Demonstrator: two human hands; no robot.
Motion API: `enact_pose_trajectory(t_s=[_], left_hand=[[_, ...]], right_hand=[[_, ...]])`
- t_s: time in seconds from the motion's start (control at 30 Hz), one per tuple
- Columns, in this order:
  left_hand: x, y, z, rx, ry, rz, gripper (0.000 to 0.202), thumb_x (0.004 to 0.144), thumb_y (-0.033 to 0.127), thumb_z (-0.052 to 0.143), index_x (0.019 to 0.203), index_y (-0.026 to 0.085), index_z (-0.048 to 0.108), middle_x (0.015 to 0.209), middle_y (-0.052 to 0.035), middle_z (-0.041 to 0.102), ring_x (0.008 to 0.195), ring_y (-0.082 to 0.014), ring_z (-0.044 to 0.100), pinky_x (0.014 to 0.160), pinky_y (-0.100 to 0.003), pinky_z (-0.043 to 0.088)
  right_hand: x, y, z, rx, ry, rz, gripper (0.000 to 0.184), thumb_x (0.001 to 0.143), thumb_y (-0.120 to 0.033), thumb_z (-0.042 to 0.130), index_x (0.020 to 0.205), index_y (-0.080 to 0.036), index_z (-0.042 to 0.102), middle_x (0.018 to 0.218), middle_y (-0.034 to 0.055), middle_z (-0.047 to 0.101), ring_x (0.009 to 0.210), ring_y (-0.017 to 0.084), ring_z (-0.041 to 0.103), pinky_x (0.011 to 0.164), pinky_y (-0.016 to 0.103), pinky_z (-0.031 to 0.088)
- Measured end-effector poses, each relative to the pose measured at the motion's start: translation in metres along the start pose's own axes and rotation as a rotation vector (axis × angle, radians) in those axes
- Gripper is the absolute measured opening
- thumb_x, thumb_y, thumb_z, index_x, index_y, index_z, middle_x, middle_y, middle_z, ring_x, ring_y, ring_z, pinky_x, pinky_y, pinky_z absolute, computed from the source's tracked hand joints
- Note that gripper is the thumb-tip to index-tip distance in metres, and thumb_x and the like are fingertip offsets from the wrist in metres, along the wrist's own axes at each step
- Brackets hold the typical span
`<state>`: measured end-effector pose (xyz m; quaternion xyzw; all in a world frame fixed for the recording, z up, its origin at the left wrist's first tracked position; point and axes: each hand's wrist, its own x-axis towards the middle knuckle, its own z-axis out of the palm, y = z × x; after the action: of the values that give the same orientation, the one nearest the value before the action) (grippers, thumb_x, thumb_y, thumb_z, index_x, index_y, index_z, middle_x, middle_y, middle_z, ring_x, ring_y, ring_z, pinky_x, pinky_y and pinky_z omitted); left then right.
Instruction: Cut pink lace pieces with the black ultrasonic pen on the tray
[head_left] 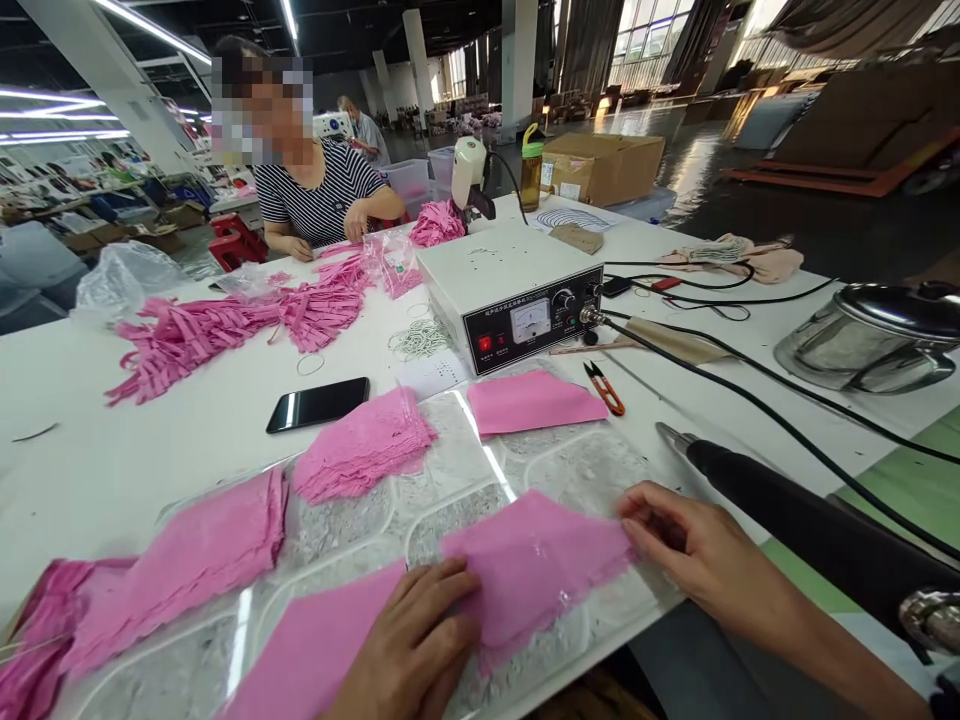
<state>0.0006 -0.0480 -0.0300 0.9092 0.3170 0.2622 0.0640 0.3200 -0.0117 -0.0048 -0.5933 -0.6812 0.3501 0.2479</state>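
A translucent pink fabric piece (536,570) lies on the clear patterned mat (442,520) before me. My right hand (686,545) pinches its right corner between thumb and fingers. On its left edge rest the fingers of my left hand (420,635), bent and laid over the cloth; the left thumb is hidden. Partly under that hand is another flat pink piece (322,630). Stacks of cut pink fabric lie beyond: one at left (202,550), a ruffled one in the middle (364,445), and a neat one (532,402) near the machine.
A white control box (517,300) with dials stands ahead, its black cables running right. A black pen-shaped tool (787,500) lies beside my right arm. Nearby are thread snips (604,388), a phone (318,404), a glass pot (862,345) and pink strips (225,325). A co-worker (322,190) sits opposite.
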Motion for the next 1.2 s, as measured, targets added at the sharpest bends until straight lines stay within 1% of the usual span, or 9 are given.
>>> enact_pose_trajectory(t_s=[0.17, 0.33, 0.47, 0.53, 0.67, 0.8, 0.9, 1.03, 1.2], left_hand=[[-0.002, -0.003, 0.003, 0.121, 0.045, 0.117, 0.027, 0.100, 0.014, 0.037, 0.096, 0.015, 0.063, 0.117, -0.0117, 0.066, 0.131, -0.0216, 0.047, 0.108, -0.035, 0.042], [-0.001, -0.003, 0.005, 0.156, 0.053, 0.142, 0.029, 0.099, 0.012, 0.035, 0.094, 0.014, 0.063, 0.117, -0.0109, 0.067, 0.133, -0.0214, 0.046, 0.112, -0.037, 0.038], [-0.001, 0.000, 0.004, 0.163, 0.049, 0.132, 0.030, 0.099, 0.012, 0.035, 0.093, 0.015, 0.064, 0.118, -0.0100, 0.067, 0.132, -0.0221, 0.046, 0.112, -0.038, 0.038], [0.000, 0.001, 0.000, 0.186, 0.017, 0.142, 0.029, 0.099, 0.012, 0.035, 0.094, 0.015, 0.064, 0.118, -0.0100, 0.067, 0.132, -0.0226, 0.046, 0.112, -0.039, 0.039], [0.001, 0.002, -0.007, 0.235, -0.088, 0.195, 0.026, 0.097, 0.012, 0.039, 0.098, 0.014, 0.065, 0.121, -0.0112, 0.066, 0.133, -0.0252, 0.045, 0.112, -0.041, 0.039], [0.007, 0.001, -0.010, 0.224, -0.042, 0.194, 0.028, 0.098, 0.012, 0.040, 0.106, 0.012, 0.066, 0.123, -0.0106, 0.065, 0.136, -0.0239, 0.041, 0.116, -0.040, 0.031], [0.022, 0.003, -0.013, 0.215, -0.123, 0.217, 0.030, 0.099, 0.019, 0.043, 0.122, 0.013, 0.061, 0.132, -0.0088, 0.059, 0.138, -0.0229, 0.038, 0.117, -0.040, 0.029], [0.043, 0.004, -0.013, 0.188, -0.283, 0.165, 0.043, 0.098, 0.037, 0.050, 0.137, 0.020, 0.050, 0.145, -0.0069, 0.047, 0.141, -0.0253, 0.032, 0.117, -0.047, 0.027], [0.043, 0.001, -0.004, 0.225, -0.312, 0.112, 0.055, 0.096, 0.049, 0.048, 0.144, 0.021, 0.042, 0.149, -0.0099, 0.040, 0.141, -0.0296, 0.032, 0.114, -0.053, 0.028]], right_hand=[[-0.003, -0.001, 0.002, -0.035, 0.010, -0.026, 0.020, 0.087, -0.037, 0.047, 0.079, -0.023, 0.058, 0.062, -0.0013, 0.061, 0.054, 0.014, 0.057, 0.048, 0.023, 0.046], [-0.006, 0.000, 0.006, -0.123, 0.060, -0.096, 0.017, 0.088, -0.032, 0.046, 0.078, -0.023, 0.056, 0.060, -0.0021, 0.060, 0.051, 0.013, 0.056, 0.048, 0.023, 0.045], [-0.006, 0.004, 0.011, -0.229, 0.154, -0.200, 0.013, 0.085, -0.026, 0.046, 0.076, -0.024, 0.055, 0.063, -0.0014, 0.061, 0.050, 0.013, 0.055, 0.047, 0.024, 0.043], [-0.007, 0.006, 0.014, -0.263, 0.184, -0.233, 0.013, 0.085, -0.025, 0.045, 0.076, -0.024, 0.055, 0.063, -0.0010, 0.060, 0.050, 0.013, 0.054, 0.047, 0.024, 0.042], [-0.010, 0.009, 0.015, -0.241, 0.193, -0.224, 0.015, 0.088, -0.027, 0.045, 0.077, -0.024, 0.055, 0.065, -0.0006, 0.060, 0.051, 0.013, 0.054, 0.048, 0.024, 0.043], [-0.013, 0.012, 0.012, -0.187, 0.187, -0.207, 0.017, 0.091, -0.030, 0.048, 0.078, -0.024, 0.056, 0.068, -0.0002, 0.061, 0.054, 0.013, 0.055, 0.051, 0.024, 0.045], [-0.015, 0.017, 0.010, -0.144, 0.183, -0.262, 0.015, 0.093, -0.028, 0.049, 0.085, -0.024, 0.060, 0.075, 0.0014, 0.062, 0.061, 0.013, 0.058, 0.054, 0.024, 0.047], [-0.017, 0.023, 0.012, -0.146, 0.194, -0.373, 0.013, 0.092, -0.023, 0.052, 0.097, -0.025, 0.064, 0.084, 0.0032, 0.064, 0.070, 0.014, 0.062, 0.060, 0.022, 0.050], [-0.020, 0.030, 0.018, -0.247, 0.271, -0.431, 0.018, 0.090, -0.017, 0.054, 0.103, -0.025, 0.063, 0.090, 0.0040, 0.063, 0.077, 0.014, 0.063, 0.066, 0.022, 0.052]])
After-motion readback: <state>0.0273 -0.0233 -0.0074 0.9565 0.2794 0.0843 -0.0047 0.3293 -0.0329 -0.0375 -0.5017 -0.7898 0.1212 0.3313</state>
